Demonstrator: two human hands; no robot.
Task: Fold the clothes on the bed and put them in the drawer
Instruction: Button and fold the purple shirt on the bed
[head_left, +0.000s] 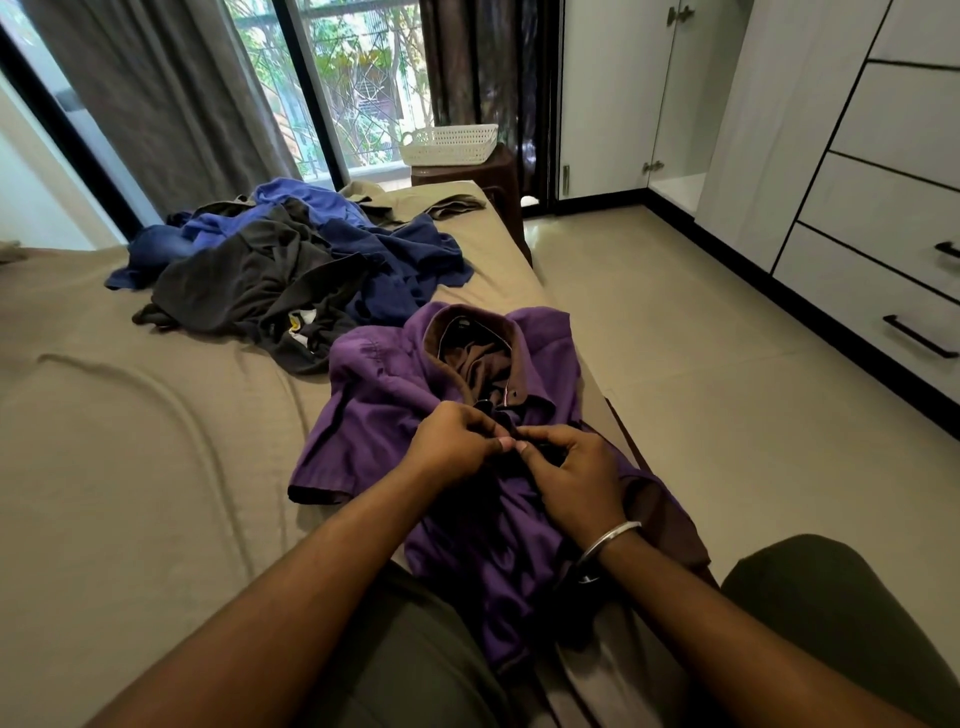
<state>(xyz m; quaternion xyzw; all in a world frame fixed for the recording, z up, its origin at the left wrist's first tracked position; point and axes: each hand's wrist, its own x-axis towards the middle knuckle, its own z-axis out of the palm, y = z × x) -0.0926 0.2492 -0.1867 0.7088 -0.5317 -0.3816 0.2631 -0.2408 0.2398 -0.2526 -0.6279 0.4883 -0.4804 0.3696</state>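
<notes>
A purple shirt (374, 415) with a brown collar lies face up on the tan bed (130, 441), its hem over my lap. My left hand (452, 441) and my right hand (571, 467) meet at the shirt's front placket below the collar, and the fingertips of both pinch the fabric there. Further back on the bed sits a heap of unfolded clothes (291, 265) in black, blue and navy. White drawers (893, 291) with black handles stand on the right, all closed.
A white plastic basket (449, 145) sits on a brown stool by the window. A wardrobe door (613, 98) stands ajar at the back right. Tiled floor (701, 338) lies between the bed's right edge and the drawers.
</notes>
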